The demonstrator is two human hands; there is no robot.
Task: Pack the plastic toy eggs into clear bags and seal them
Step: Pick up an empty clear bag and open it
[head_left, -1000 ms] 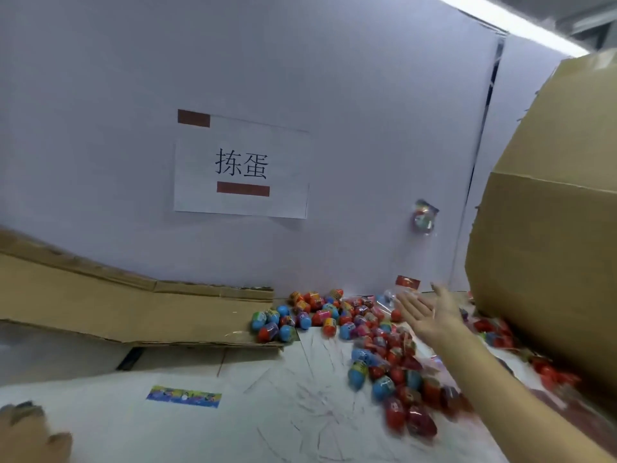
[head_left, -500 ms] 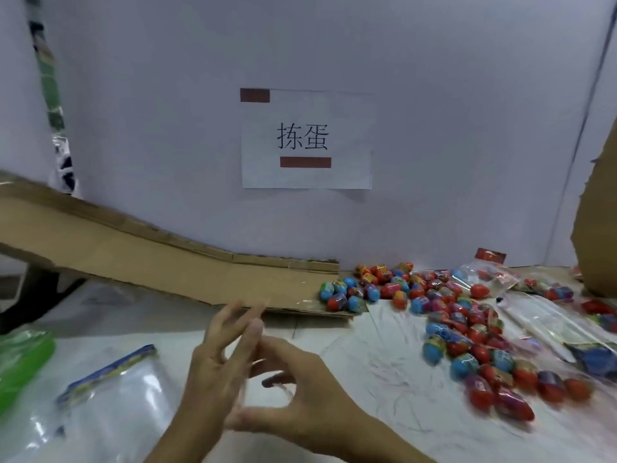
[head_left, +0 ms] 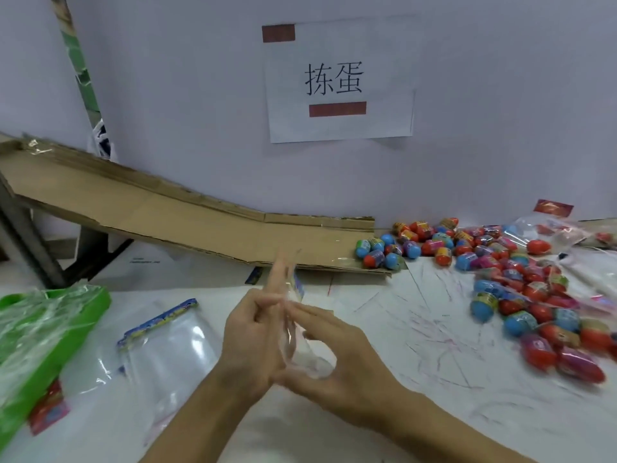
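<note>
Eggs [head_left: 514, 279] — glossy plastic ovals — lie heaped while both hands [head_left: 253, 339] [head_left: 337, 359] pinch one crinkly clear bag [head_left: 293, 315].

At mid-frame a thin, glossy clear plastic bag [head_left: 302, 349] crinkles between the hands. Lower left, flat clear plastic bags with blue printed strips [head_left: 167, 332] shine smoothly beside a green plastic bin [head_left: 83, 315] lined with wrinkled film. The brown corrugated cardboard ramp [head_left: 187, 218] looks matt and rough-edged. At right, red and blue plastic toy eggs [head_left: 521, 292] gleam on the matt white, pen-scribbled surface [head_left: 417, 329]. The white paper sign [head_left: 337, 81] is matt.
</note>
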